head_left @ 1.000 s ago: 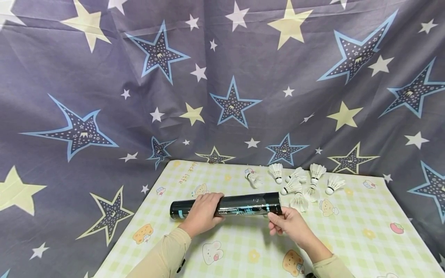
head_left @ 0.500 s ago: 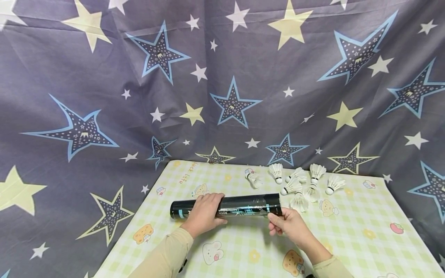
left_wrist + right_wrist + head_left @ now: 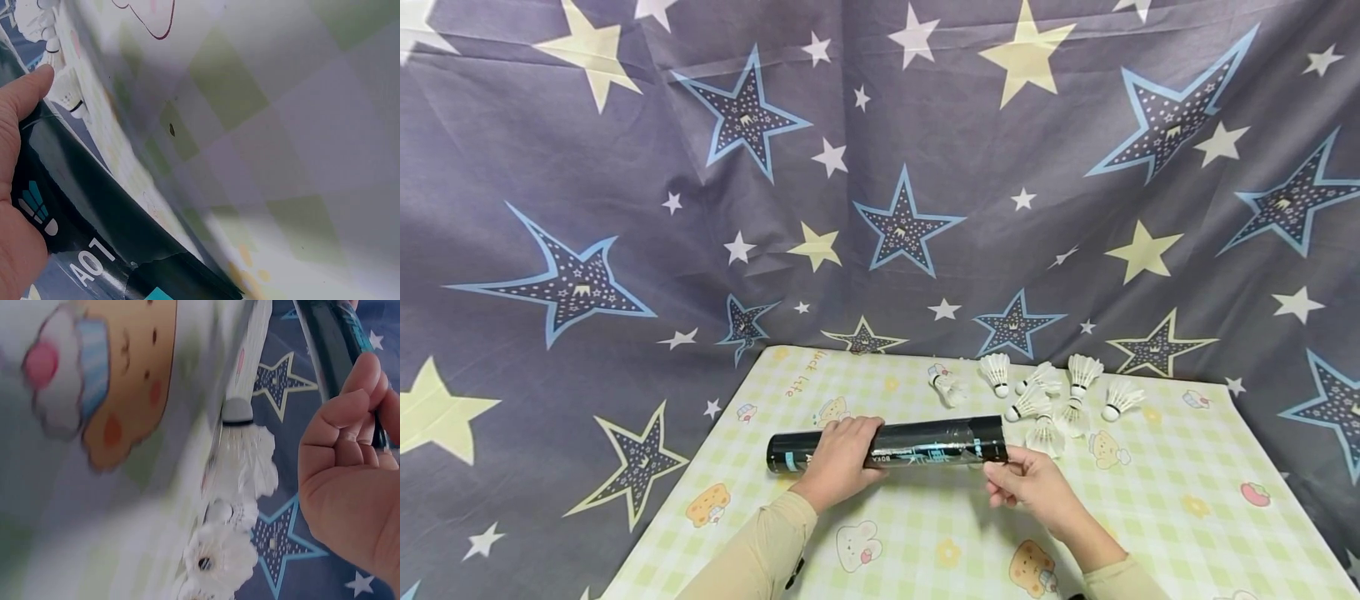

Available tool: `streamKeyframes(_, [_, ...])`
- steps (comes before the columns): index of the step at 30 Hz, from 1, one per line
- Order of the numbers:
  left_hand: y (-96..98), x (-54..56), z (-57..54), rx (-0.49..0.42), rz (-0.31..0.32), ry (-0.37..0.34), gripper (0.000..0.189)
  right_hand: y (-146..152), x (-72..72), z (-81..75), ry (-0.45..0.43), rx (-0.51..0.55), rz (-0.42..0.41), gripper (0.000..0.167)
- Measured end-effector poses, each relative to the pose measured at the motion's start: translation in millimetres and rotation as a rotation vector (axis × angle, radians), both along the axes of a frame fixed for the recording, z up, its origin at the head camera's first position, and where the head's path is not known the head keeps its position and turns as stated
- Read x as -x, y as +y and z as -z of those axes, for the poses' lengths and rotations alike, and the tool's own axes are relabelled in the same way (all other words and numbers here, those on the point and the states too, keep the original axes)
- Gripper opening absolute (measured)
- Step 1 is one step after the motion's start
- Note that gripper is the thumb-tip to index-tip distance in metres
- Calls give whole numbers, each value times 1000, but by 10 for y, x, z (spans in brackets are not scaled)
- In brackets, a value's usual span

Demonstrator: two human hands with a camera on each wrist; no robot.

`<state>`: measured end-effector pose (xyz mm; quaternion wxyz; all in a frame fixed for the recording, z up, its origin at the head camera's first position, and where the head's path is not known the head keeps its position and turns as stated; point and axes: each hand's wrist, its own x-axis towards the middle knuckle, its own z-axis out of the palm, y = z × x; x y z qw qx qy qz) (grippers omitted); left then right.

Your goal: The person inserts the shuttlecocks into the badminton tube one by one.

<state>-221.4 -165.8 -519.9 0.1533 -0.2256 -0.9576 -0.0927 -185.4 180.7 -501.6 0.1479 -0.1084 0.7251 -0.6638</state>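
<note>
Curling around a tube (image 3: 925,444), the left hand (image 3: 839,460) is gripping it sideways over the cloth (image 3: 940,521) while the right hand (image 3: 1032,485) is pinching the tube's right end; shuttlecocks (image 3: 996,372) are lying beyond.

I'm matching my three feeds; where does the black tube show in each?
Head: black tube in the lower middle, lying crosswise.
Left wrist: lower left, slanting down to the bottom edge.
Right wrist: upper right, partly behind the right hand.
Shared landmark: white shuttlecocks, at upper left in left wrist, lower middle in right wrist.
</note>
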Motion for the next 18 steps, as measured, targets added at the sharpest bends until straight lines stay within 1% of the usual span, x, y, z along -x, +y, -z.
streamKeyframes(2, [0,9,-2,-8,-1,-8,83,85,10,-1,21,-7,18,36])
streamKeyframes(5, [-11,23,-21,-18,-16,-28,82,206,29,-6,30,-41,83,48])
streamKeyframes(8, [-33,29,-62,-27,-38,-28,82,291,60,0,17,-82,167,51])
streamKeyframes(11, [-57,31,-107,-36,-54,-13,82,332,109,23,-2,-122,224,52])
streamKeyframes(14, [-73,30,-132,-36,-55,-5,83,330,168,72,-35,-137,250,52])
streamKeyframes(18, [-71,29,-130,-30,-47,-14,82,294,244,159,-60,-143,253,55])
